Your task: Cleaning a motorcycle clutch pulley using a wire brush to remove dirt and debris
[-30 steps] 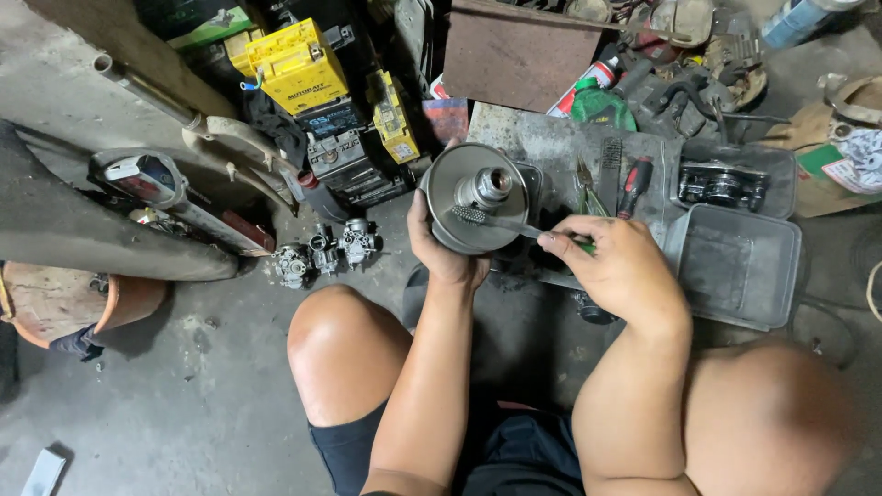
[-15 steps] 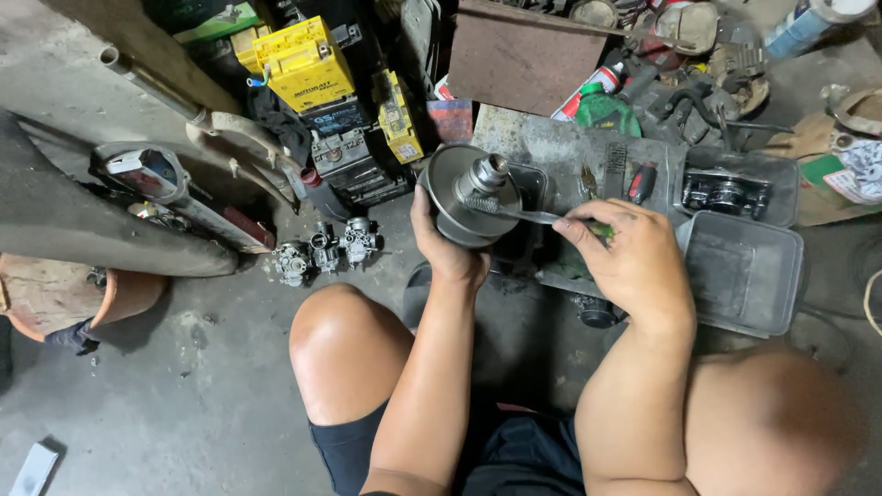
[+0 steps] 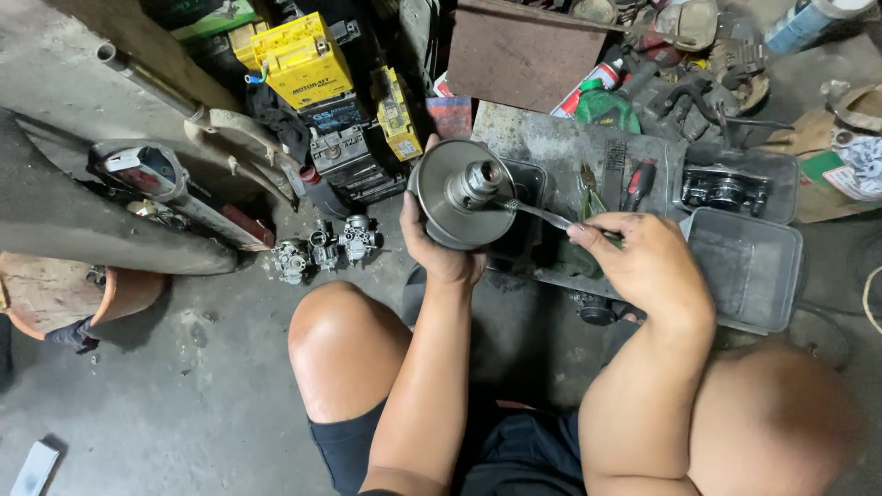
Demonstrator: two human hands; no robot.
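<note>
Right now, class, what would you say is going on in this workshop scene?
A person squatting on a concrete floor holds a round metal pulley-like part in the left hand. The right hand holds a thin metal tool, its tip at the part's central hub. Carburetors, yellow batteries and open tool trays lie around.

The pulley [image 3: 462, 195] has been raised and tilted slightly in the left hand [image 3: 439, 246], while the tool [image 3: 544, 216] in the right hand [image 3: 643, 266] has been drawn back from its hub.
</note>
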